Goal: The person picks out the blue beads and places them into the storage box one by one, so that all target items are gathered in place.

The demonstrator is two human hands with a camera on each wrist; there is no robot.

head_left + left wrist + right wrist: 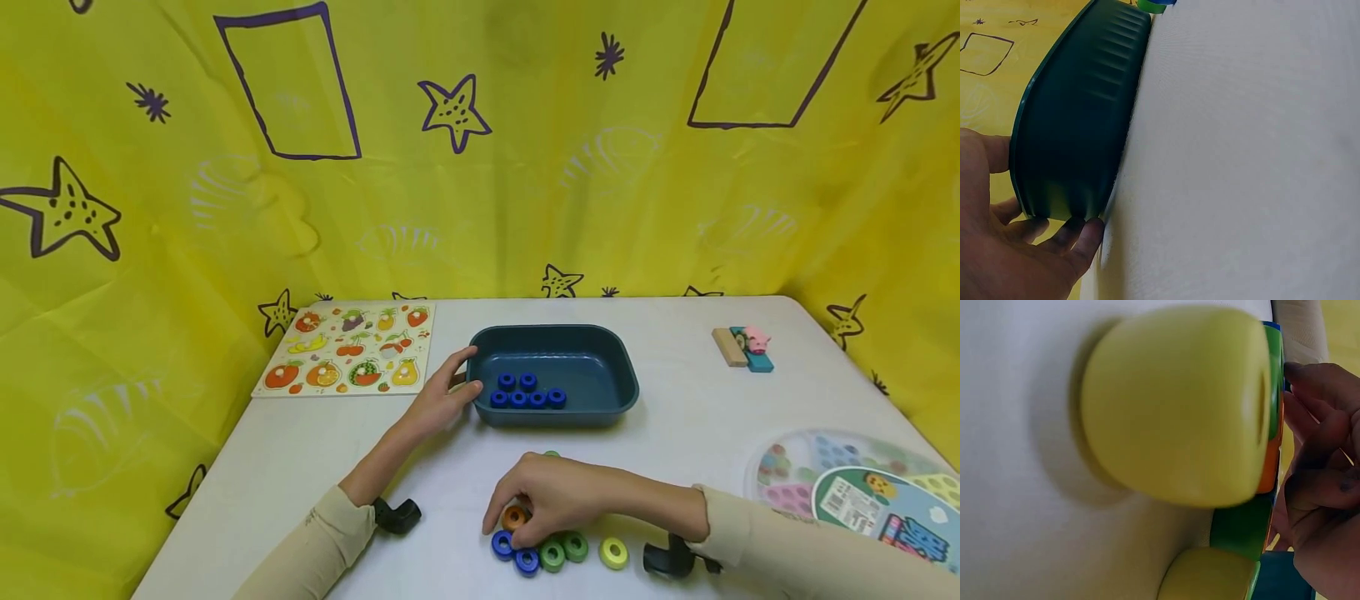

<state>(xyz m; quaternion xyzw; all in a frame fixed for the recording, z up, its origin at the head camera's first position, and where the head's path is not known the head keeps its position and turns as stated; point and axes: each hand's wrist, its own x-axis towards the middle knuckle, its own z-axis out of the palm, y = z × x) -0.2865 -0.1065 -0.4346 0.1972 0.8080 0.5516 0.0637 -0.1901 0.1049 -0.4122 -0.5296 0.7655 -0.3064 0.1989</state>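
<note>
- Yellow curtain (487,217) backs the white desk (450,554).
- Left hand (442,396) holds the tray (555,418) by its left end; light steadying should suffice.
- Right hand (558,496) bends over an orange ring (508,525) on the desk; whether its grip pinches anything, I cannot tell.
- Pinching by the outer sides should spare the neighbouring blue rings (527,570).

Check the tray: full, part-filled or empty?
Part-filled: six blue rings sit in the tray toward its near left; the rest of it shows bare.
</note>
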